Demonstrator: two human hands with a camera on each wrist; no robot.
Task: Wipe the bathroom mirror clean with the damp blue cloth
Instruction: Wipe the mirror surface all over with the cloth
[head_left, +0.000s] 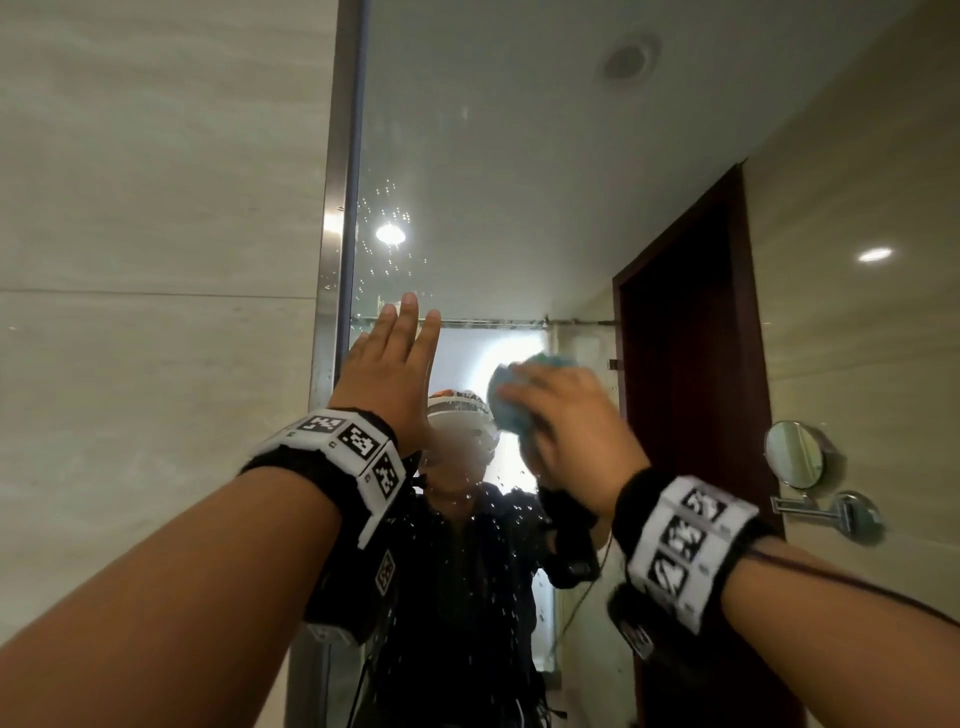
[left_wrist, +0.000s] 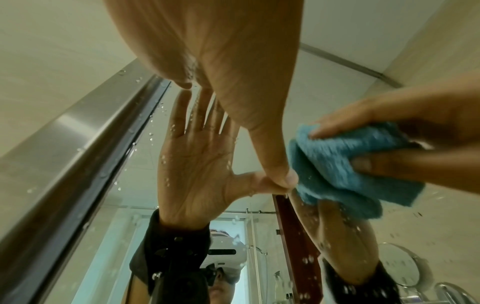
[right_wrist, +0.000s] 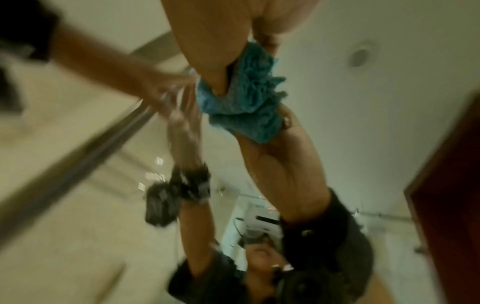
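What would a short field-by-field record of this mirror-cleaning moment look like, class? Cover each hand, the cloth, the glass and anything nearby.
left hand: fingers straight, flat against the mirror beside its metal frame
right hand: grip closed round the blue cloth, pressing it to the glass
mirror: water droplets above and below the hands
nearby: round shaving mirror on the wall to the right
task state: wiping under way, drops remain

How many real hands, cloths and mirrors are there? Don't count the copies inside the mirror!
Hands: 2, the left hand touching the glass and the right hand holding the cloth.
Cloths: 1, the blue cloth.
Mirrors: 2, the big mirror and the small round mirror.
Total: 5.
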